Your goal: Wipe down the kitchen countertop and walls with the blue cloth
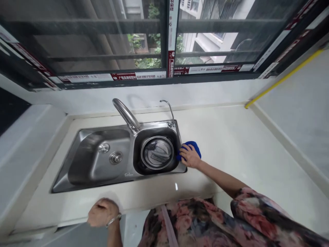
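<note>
My right hand (189, 156) presses on a bunched blue cloth (194, 147) at the right edge of the steel sink (131, 174), its fingers bent over the cloth's left part. My left hand (102, 211), with a bracelet at the wrist, is curled closed near the front edge of the counter, below the left basin; whether anything is inside it is hidden. A round metal colander (157, 153) sits in the right basin, with a greyish item and a dark mesh-like item in it.
A large curved faucet (127, 115) rises behind the basins, and a thin small tap (170, 111) stands at the back right corner. The pale counter (231, 137) extends right towards a yellow pipe (282, 79). Windows are behind.
</note>
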`<move>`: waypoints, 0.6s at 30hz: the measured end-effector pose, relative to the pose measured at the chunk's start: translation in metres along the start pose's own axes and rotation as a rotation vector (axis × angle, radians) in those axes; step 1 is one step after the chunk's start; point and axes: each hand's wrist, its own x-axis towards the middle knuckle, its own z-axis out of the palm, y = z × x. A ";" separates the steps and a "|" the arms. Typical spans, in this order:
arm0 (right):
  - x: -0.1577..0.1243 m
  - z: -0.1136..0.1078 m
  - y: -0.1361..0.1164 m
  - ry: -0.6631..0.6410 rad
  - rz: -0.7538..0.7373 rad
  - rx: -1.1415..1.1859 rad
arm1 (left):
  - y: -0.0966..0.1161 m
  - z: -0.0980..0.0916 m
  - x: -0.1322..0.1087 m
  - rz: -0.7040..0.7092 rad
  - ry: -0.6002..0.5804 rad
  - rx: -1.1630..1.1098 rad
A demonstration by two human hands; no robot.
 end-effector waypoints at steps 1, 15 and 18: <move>-0.018 0.002 -0.008 -0.007 -0.018 0.020 | 0.001 0.002 0.000 -0.035 0.035 0.050; -0.011 0.000 0.035 0.002 -0.107 -0.069 | -0.018 0.010 0.004 0.132 0.056 -0.011; 0.029 -0.008 0.056 -0.017 -0.082 -0.108 | -0.020 0.012 0.002 0.136 0.087 -0.014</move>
